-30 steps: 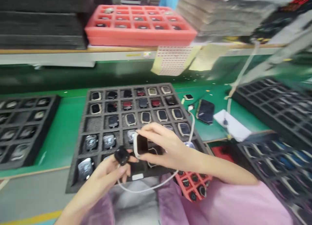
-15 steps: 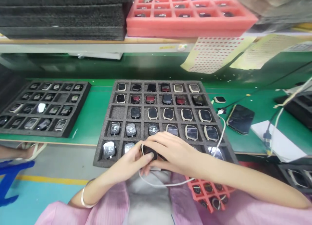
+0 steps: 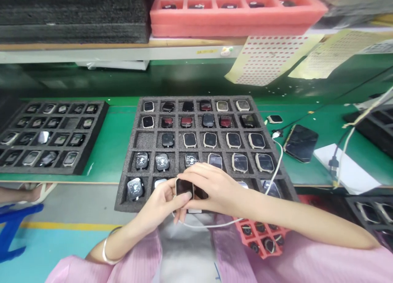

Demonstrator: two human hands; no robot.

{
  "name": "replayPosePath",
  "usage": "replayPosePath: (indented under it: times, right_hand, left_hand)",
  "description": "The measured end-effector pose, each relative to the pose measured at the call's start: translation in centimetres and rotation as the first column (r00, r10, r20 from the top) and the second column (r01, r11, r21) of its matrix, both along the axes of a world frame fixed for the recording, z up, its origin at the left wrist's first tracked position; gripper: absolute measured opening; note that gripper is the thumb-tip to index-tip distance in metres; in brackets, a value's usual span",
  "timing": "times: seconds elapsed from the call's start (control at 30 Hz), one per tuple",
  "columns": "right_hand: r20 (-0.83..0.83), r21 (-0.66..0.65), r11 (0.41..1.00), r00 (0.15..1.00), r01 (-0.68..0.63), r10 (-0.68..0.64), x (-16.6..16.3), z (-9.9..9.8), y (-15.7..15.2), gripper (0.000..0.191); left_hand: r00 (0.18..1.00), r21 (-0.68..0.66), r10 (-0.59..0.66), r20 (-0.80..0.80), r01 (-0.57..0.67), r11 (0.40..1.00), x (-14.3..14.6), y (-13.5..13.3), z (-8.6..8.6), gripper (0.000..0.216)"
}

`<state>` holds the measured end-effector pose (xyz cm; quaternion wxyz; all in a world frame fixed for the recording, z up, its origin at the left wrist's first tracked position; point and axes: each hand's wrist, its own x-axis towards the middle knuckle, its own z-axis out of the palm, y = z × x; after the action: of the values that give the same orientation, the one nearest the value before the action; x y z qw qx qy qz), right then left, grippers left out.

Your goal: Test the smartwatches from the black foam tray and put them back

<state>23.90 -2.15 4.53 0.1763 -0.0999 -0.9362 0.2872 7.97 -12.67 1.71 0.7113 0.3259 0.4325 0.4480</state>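
Note:
Between my two hands, at the front edge of a grey foam tray [image 3: 124,180], is a smartwatch [image 3: 183,187] with a dark screen and a pale frame. My left hand [image 3: 167,199] is closed on it, the thumb lying across the screen. From the right, my right hand [image 3: 219,187] curls its fingers over the watch's top and side. A white cable [image 3: 211,226] loops from beneath my hands toward the right. Watch cases sit in the tray's compartments, among them a pale-framed one [image 3: 239,162] and a silvery one [image 3: 135,188]. My hands and forearm hide part of the front row.
A second foam tray of watches [image 3: 102,115] lies left. On the right are a loose watch [image 3: 274,119], a black phone [image 3: 301,143] and white paper [image 3: 353,172]. Red foam trays [image 3: 239,23] stand on the shelf above; another red tray [image 3: 264,238] is below my right forearm.
The watch's screen now faces up more openly between my hands, and my right fingers have shifted slightly off it. The whole view has moved a little.

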Motion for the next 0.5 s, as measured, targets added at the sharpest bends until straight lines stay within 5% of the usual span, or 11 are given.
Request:
replayPosePath:
  times: [0.23,0.5]
  right_hand:
    - [-0.042,-0.136,0.989,0.998,-0.062,0.057,-0.19,-0.44,0.64,0.044]
    - [-0.039,-0.225,0.972,0.997,-0.067,0.059,-0.12,-0.62,0.67,0.042]
  left_hand:
    - [0.995,-0.052,0.068,0.070,-0.064,0.997,0.14,-0.25,-0.44,0.020]
    - [0.991,-0.011,0.127,-0.034,-0.127,0.992,0.73,-0.45,-0.01,0.020]
